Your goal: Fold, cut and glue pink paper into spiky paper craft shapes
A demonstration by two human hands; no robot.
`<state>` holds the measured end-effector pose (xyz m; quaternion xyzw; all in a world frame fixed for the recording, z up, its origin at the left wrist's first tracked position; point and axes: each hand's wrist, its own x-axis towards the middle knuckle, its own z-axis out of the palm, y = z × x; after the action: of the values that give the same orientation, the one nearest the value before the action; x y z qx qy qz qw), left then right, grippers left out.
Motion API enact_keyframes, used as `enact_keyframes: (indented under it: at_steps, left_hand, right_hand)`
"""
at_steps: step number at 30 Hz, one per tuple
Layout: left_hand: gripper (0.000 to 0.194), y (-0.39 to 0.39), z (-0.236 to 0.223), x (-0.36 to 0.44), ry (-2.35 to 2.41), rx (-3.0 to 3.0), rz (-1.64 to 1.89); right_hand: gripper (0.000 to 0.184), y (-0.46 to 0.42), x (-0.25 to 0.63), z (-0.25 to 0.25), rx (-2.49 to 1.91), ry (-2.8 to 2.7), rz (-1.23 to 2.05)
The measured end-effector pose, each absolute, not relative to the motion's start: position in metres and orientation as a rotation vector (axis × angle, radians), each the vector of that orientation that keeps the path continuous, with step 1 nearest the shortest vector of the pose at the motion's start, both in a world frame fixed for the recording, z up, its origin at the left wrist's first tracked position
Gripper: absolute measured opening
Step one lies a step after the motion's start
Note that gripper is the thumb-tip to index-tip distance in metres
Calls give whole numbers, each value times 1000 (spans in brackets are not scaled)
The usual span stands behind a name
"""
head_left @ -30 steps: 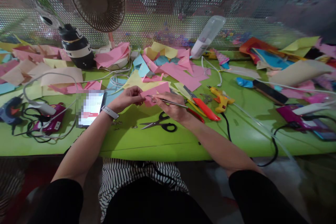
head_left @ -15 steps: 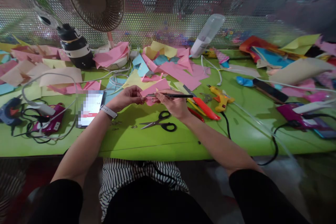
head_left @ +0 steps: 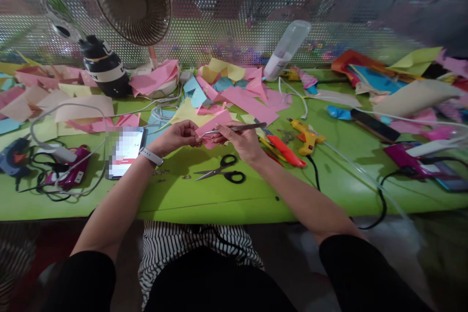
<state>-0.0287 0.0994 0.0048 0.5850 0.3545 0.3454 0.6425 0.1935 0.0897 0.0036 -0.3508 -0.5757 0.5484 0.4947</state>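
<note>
My left hand (head_left: 179,135) pinches a folded pink paper piece (head_left: 213,124) just above the green table (head_left: 219,195). My right hand (head_left: 244,143) grips slim metal tweezers (head_left: 237,128), which lie nearly level with their tip against the pink paper near my left fingers. A white watch band (head_left: 152,156) is on my left wrist. Black-handled scissors (head_left: 223,173) lie on the table just below both hands.
A phone (head_left: 126,150) lies left of my hands. A yellow glue gun (head_left: 307,137) and an orange cutter (head_left: 287,150) sit to the right. Paper scraps (head_left: 248,102) cover the back of the table. A fan (head_left: 131,0), a black bottle (head_left: 104,66) and cables stand behind.
The tweezers' rear end has swung upward from pointing down-right to nearly level. Both hands stay at the pink paper.
</note>
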Motion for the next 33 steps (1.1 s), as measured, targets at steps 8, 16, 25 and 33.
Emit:
enact_keyframes:
  at_steps: [8, 16, 25, 33]
  left_hand:
    - [40, 100, 4, -29, 802, 1326, 774]
    - [37, 100, 4, -29, 831, 1351, 737]
    - [33, 97, 7, -28, 813, 1357, 695]
    - [33, 95, 8, -27, 809, 1380, 649]
  right_hand:
    - [29, 95, 198, -5, -816, -1453, 1341]
    - [31, 94, 200, -1, -833, -1497, 1343]
    - [33, 95, 199, 1, -832, -1416, 1356]
    - [37, 95, 200, 8, -869, -1358, 1384]
